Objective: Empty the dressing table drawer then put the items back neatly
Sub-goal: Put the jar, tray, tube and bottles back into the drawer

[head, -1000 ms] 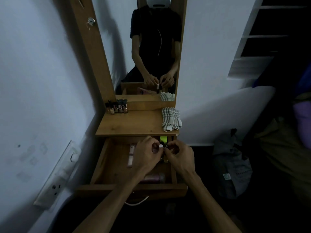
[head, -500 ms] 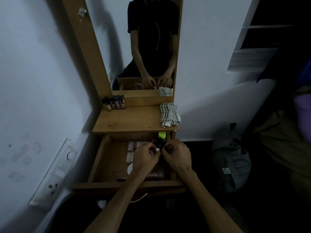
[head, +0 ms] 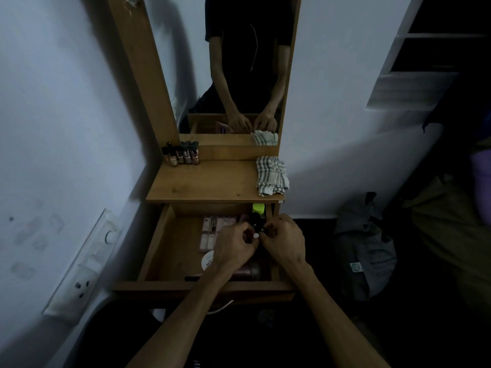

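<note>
left hand (head: 233, 248) pinches small white-tipped item (head: 256, 235) | right hand (head: 283, 241) touching it, fingers curled on a dark object | open drawer (head: 170, 251) below both hands | pink tubes (head: 215, 229) just left

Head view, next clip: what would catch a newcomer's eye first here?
Both hands meet over the open drawer, the left hand and right hand pinching a small dark item with a white tip. Behind them a lime-green cap glows at the drawer's back right corner. On the tabletop, a checked cloth lies right and small bottles stand back left.
</note>
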The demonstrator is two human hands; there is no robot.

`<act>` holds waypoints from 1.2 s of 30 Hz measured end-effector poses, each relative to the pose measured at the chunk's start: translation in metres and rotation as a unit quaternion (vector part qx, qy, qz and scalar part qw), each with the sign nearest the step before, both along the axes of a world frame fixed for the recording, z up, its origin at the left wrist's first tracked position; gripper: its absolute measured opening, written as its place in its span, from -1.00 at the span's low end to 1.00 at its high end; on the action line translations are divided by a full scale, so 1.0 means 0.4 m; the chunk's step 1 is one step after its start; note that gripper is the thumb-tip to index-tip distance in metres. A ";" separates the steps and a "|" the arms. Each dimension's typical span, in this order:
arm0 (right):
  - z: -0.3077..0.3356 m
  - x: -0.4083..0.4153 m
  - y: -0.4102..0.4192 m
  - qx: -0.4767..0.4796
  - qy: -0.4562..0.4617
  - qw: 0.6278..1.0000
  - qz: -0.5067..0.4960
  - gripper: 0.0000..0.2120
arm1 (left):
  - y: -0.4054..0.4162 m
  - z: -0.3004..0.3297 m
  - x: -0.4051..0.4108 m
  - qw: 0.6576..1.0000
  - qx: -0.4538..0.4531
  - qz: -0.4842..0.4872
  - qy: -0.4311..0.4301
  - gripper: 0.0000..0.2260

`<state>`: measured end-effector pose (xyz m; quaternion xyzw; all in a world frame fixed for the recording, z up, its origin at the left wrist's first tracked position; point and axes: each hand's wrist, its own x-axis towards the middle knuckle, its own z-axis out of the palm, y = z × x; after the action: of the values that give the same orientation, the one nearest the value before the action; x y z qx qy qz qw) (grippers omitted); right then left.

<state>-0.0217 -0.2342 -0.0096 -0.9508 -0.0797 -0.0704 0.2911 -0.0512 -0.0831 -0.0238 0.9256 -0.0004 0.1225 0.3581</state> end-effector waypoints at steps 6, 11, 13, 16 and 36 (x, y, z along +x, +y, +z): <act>-0.005 -0.006 0.003 -0.001 0.001 1.000 0.008 -0.83 | 0.003 -0.003 -0.006 1.000 0.001 0.000 0.028 -0.85; -0.002 -0.010 -0.001 -0.004 -0.006 1.000 0.006 -0.84 | 0.000 0.003 -0.005 1.000 0.000 0.010 0.024 -0.83; 0.000 -0.013 -0.002 -0.004 -0.006 1.000 0.006 -0.85 | -0.001 0.001 -0.005 1.000 -0.001 0.009 0.018 -0.83; -0.002 -0.016 -0.004 0.000 -0.005 1.000 0.006 -0.87 | -0.003 0.002 -0.007 1.000 0.005 0.007 0.021 -0.82; 0.045 -0.027 0.026 0.028 -0.058 0.998 0.005 -0.91 | 0.012 0.016 -0.014 0.999 -0.018 0.015 0.029 -0.80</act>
<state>-0.0323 -0.2236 0.0084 -0.9362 -0.0990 -0.1259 0.3127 -0.0570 -0.0784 -0.0174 0.9221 0.0259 0.1009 0.3727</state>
